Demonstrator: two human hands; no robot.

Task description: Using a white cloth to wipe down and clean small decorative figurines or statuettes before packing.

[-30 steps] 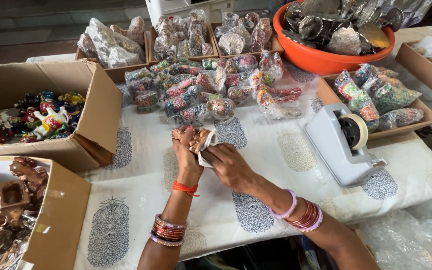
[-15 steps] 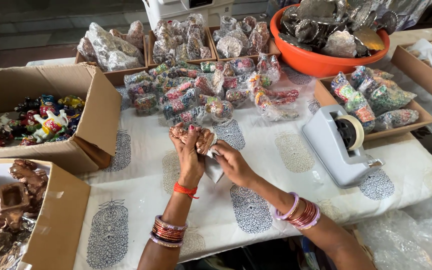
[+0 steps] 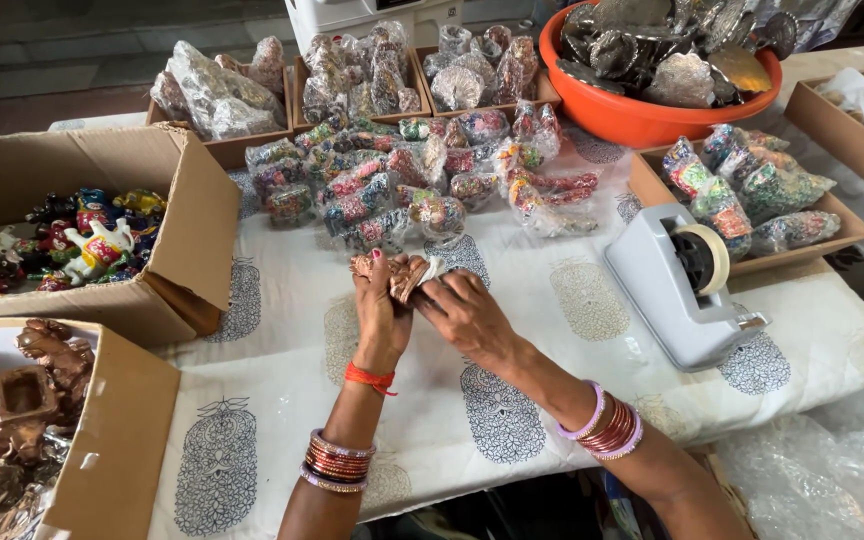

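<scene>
While our left hand (image 3: 380, 305) clasps a small brown figurine (image 3: 399, 274) above the middle of the printed tablecloth (image 3: 282, 330), our right hand (image 3: 467, 315) pinches its clear wrap; wrapped trinkets (image 3: 392, 180) lie toward the far edge, a tape dispenser (image 3: 677, 285) toward the right edge.

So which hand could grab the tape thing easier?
Probably the right hand. The grey tape dispenser sits on its side of the cloth, while the left hand grips the small brown figurine and is farther away.
</scene>
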